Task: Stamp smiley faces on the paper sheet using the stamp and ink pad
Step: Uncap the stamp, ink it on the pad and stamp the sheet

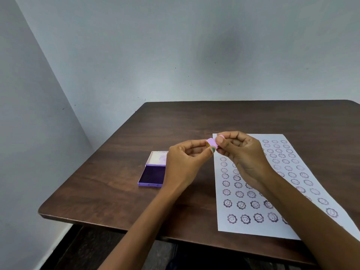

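Observation:
A small pink stamp (212, 142) is held in the air between both hands, above the table near the paper's far left corner. My left hand (183, 164) pinches its left end with thumb and fingers. My right hand (243, 156) pinches its right end. The white paper sheet (253, 227) lies on the right of the table, covered with several rows of purple smiley faces; my right forearm hides part of them. The purple ink pad (153, 173) sits open to the left of the sheet, lid tipped back, its right side behind my left hand.
The dark wooden table (116, 172) stands in a corner against pale grey walls. Its left and front edges are near, with dark floor below.

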